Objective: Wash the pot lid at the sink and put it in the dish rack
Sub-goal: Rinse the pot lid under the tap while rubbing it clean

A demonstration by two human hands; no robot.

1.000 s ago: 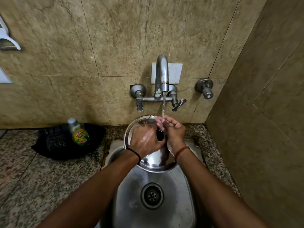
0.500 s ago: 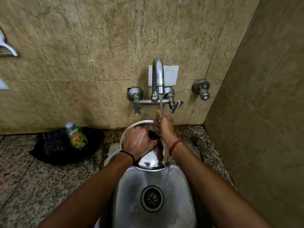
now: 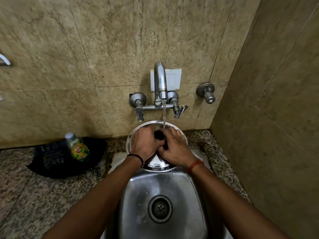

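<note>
Pot lid (image 3: 156, 163) under running tap (image 3: 160, 81), over sink (image 3: 138, 195).
Left hand (image 3: 145, 144) and right hand (image 3: 174, 147) both closed about the lid's black knob (image 3: 159, 134); lid tilted.

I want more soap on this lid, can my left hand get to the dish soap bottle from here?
Probably yes. The dish soap bottle stands uncovered on the counter on the left hand's side, nothing between them, but that hand must first leave the pot lid.

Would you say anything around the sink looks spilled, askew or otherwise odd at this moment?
Little stands out. The dish soap bottle leans on a crumpled black bag on the counter, and a wet patch darkens the granite by the sink. Both hands rest on the pot lid under running water.
</note>
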